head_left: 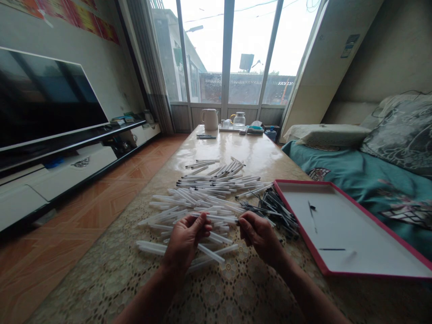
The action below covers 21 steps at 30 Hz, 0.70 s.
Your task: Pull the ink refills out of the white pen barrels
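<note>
The tube [221, 218] runs rightward from the left hand [189, 229] — pinched there, long axis crosswise — its dark tip [237, 222] at the right hand [255, 230] (fingers curled together; gripping it or not, I cannot tell).

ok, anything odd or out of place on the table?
Slightly: a dark stick and a thin piece with a dark blob lie loose in the tray, apart from the black pile beside it. No spill or breakage shows; fine damage would be too small to tell.
</note>
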### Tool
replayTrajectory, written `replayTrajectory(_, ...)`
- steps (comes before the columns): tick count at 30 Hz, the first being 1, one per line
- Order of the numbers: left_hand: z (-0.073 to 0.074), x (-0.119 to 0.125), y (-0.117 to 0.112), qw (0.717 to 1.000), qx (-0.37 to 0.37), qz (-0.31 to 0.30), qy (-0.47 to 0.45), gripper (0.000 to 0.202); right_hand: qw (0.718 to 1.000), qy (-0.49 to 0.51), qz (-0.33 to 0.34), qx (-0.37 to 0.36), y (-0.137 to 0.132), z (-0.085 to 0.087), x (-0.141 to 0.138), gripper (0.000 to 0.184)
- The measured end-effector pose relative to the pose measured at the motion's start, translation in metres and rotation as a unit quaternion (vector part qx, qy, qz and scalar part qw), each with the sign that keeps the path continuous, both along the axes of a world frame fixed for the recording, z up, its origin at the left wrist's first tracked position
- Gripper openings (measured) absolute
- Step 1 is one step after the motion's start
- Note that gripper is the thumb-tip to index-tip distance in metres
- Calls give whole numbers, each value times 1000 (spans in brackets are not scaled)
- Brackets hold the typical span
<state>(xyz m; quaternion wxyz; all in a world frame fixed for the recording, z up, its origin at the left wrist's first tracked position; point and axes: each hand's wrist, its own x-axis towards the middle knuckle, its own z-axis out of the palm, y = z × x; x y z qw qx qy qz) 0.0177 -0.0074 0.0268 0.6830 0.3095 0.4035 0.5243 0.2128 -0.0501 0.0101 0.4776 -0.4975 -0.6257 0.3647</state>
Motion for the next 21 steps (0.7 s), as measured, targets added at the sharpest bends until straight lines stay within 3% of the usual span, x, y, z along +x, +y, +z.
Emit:
replayTrajectory(5,1,1,-1,1000,-9,6,-6,34,999,31,-17,20,3,-3,-2,22)
replayTrajectory(10,2,2,0,1000,-23,4,-2,27,999,-31,-21,18,2,-4,0,25)
replayTrajectory(13,3,3,-1,1000,-30,6,-1,22,998,-63,-17,17,1,-2,2,36)
replayTrajectory(17,5,3,-2,999,-42,11,4,16,999,-34,-22,19,1,-2,2,24)
replayTrajectory(21,6,3,-1,999,-46,7,6,16,999,-34,-16,2,2,-4,2,29)
